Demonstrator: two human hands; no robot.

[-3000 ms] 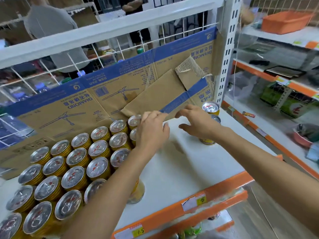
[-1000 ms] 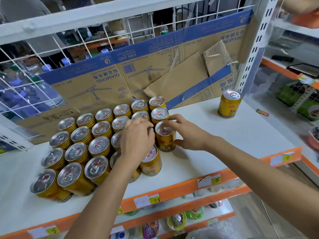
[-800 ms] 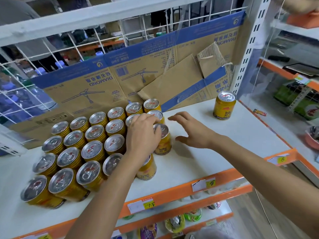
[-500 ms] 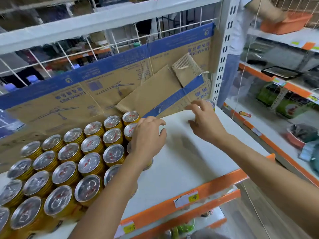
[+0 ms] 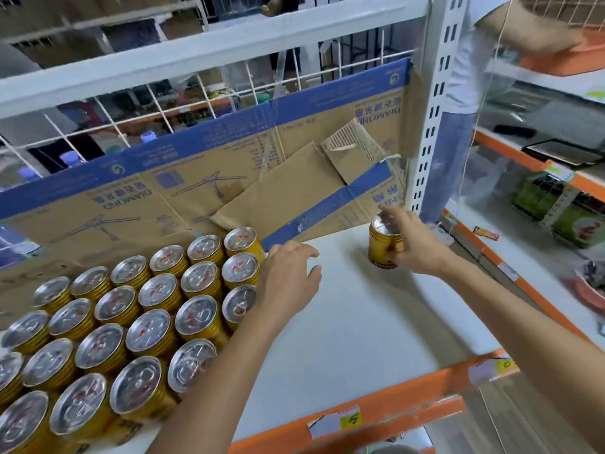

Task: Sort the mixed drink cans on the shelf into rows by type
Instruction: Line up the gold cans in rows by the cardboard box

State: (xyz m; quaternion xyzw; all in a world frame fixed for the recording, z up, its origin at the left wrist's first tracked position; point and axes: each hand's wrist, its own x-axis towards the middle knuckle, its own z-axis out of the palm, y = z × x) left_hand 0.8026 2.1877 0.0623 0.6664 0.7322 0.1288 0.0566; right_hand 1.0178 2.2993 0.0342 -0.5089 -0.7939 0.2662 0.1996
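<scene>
View from your head, looking down at a white shelf (image 5: 360, 326) in a shop.

Your right hand (image 5: 414, 245) is at the back right of the shelf, close to the white post (image 5: 429, 109). Its fingers are curled round a lone can (image 5: 381, 249), over the silver top and down the side. The lone can is gold, upright, and its base is on or just above the shelf; you cannot tell which. It is well apart from the others, with bare shelf between.

Your left hand (image 5: 288, 280) holds nothing. Its fingers are loosely spread and slightly bent, palm down, at the right edge of the block of cans (image 5: 147, 319). It covers part of the nearest ones; whether it touches them cannot be told.

The cans fill the left half of the shelf. All are gold with silver pull-tab tops, upright, packed side by side in slanting rows that run from the front left to the back.

Behind them, flattened brown and blue cardboard (image 5: 229, 178) leans along the back of the shelf. The front lip (image 5: 409, 398) is orange and carries paper price tags (image 5: 350, 421).

Beyond the post, on the right, another person (image 5: 465, 70) in a white top and jeans is partly seen.
</scene>
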